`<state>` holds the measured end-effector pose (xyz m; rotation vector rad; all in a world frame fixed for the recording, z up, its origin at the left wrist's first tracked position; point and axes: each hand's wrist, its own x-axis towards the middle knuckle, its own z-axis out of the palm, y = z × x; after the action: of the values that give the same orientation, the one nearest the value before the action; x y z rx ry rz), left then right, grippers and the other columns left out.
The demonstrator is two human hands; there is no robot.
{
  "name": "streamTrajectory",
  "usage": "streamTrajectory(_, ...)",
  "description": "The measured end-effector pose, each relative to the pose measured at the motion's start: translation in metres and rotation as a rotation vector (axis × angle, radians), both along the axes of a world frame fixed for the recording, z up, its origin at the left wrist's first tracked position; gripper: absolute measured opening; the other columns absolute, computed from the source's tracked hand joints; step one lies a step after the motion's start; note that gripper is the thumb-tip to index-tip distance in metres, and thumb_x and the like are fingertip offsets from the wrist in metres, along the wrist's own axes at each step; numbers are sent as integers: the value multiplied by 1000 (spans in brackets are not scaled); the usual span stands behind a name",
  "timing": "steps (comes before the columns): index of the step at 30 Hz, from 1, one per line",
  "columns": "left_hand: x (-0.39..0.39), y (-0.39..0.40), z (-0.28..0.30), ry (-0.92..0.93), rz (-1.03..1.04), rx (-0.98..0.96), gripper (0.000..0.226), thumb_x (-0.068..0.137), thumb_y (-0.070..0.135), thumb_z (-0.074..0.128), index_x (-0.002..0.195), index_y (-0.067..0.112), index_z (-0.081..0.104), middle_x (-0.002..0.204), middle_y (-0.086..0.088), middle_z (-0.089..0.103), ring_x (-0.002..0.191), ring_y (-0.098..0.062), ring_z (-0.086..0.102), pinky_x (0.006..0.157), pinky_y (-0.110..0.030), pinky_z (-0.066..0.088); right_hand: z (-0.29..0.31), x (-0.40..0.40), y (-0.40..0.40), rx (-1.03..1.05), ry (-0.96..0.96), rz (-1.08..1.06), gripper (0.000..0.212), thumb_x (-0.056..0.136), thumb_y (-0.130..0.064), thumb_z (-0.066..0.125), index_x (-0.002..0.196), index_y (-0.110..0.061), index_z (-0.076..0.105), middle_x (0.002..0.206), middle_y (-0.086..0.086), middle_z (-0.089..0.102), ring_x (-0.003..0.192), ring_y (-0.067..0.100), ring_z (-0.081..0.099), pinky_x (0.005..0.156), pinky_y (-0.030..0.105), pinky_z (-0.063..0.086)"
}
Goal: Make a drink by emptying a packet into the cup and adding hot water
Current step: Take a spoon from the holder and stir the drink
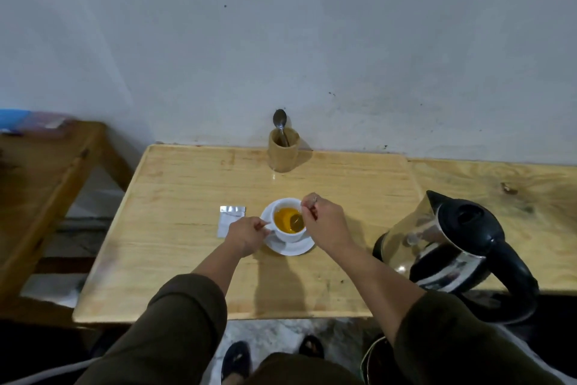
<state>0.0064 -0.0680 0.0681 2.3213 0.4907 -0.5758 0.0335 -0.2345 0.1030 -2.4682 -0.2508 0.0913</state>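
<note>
We see the left hand (246, 236) pinching the handle of the cup (288, 222) while, just right of it, the right hand (324, 222) grips a spoon (296, 220) dipped in the orange drink (282, 219).

No text, label, brand or number can be read anywhere. The silver packet (231, 221) on the table (175, 191) and the kettle (449, 247) show no legible print.

My table (193, 259) is pale, smooth varnished wood. The cup (288, 236) and saucer (295, 248) are glossy white ceramic. The kettle (437, 247) is mirror-bright metal with matt black plastic; the packet (229, 217) is silvery foil.
</note>
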Motion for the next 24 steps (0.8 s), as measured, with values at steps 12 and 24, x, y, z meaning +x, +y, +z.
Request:
streamTrajectory(12,0,-4,0,3,33,30,41,96,33,48,132,16,56,134,-6,60,124,-23,54,98,-26,41,-2,18,4,1,67,66,25,95,-23,50,104,-9,69,104,11,73,98,27,65,81,28,45)
streamTrajectory(24,-2,-5,-2,5,110,-45,39,94,33,51,128,16,58,126,-9,64,115,-26,59,90,-29,48,3,22,2,-98,105,155,34,96,-27,47,99,2,65,98,22,70,95,35,62,75,32,43)
